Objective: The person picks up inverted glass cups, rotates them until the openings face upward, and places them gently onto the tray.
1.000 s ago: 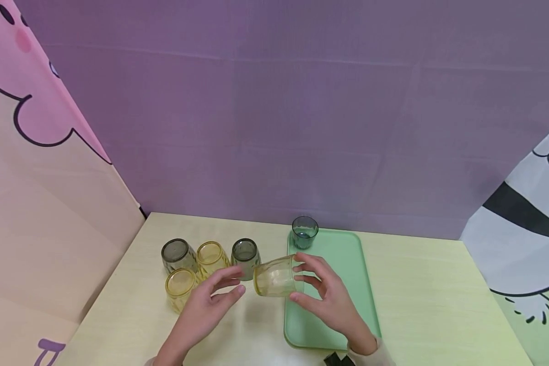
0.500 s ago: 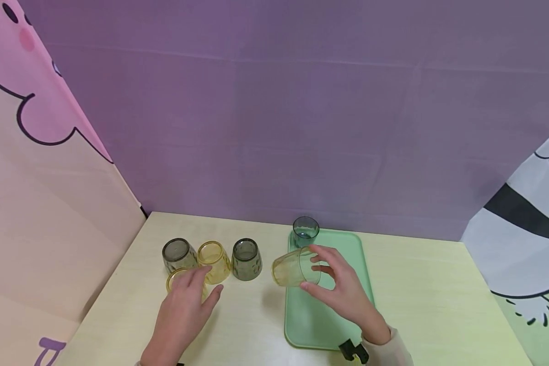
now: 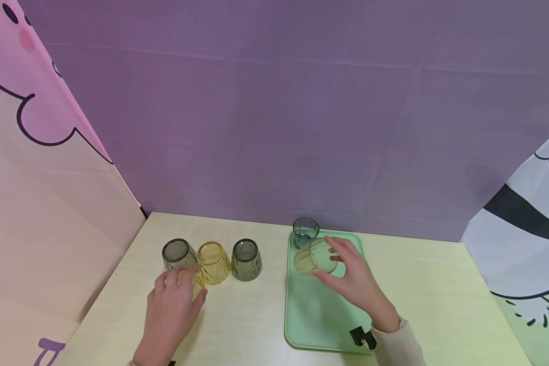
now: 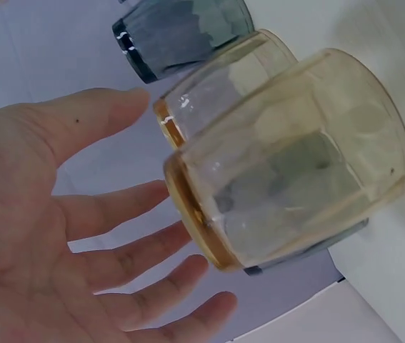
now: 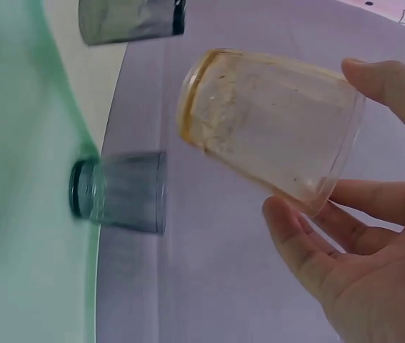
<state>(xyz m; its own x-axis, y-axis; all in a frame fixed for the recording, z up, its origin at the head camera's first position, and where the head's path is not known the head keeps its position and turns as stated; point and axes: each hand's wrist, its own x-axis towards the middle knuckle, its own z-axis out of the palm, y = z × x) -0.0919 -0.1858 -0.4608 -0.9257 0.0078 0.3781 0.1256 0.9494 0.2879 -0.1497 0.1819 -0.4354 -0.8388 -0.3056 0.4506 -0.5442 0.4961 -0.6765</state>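
Note:
My right hand (image 3: pixel 354 277) pinches a yellow glass tumbler (image 3: pixel 305 260) near its rim, thumb on one side and fingers on the other. In the right wrist view that tumbler (image 5: pixel 273 128) is tilted, its thick amber base away from the palm. It is over the far part of the green tray (image 3: pixel 322 325). On the left, my left hand (image 3: pixel 171 302) hovers around the upturned base of another yellow tumbler (image 4: pixel 295 164), thumb and fingers spread, fingertips right at the base edge. From the head view the hand hides most of this tumbler.
A blue-grey tumbler (image 3: pixel 305 230) stands upright at the tray's far left corner. Upside down on the table are a yellow tumbler (image 3: pixel 216 264), a dark grey one (image 3: pixel 247 262) and another grey one (image 3: pixel 177 249) behind my left hand. A purple cloth (image 3: pixel 274 127) hangs behind the table.
My right hand has carried its yellow tumbler right and away from me, to over the tray. My left hand has moved left from beside that tumbler to the near upside-down yellow one.

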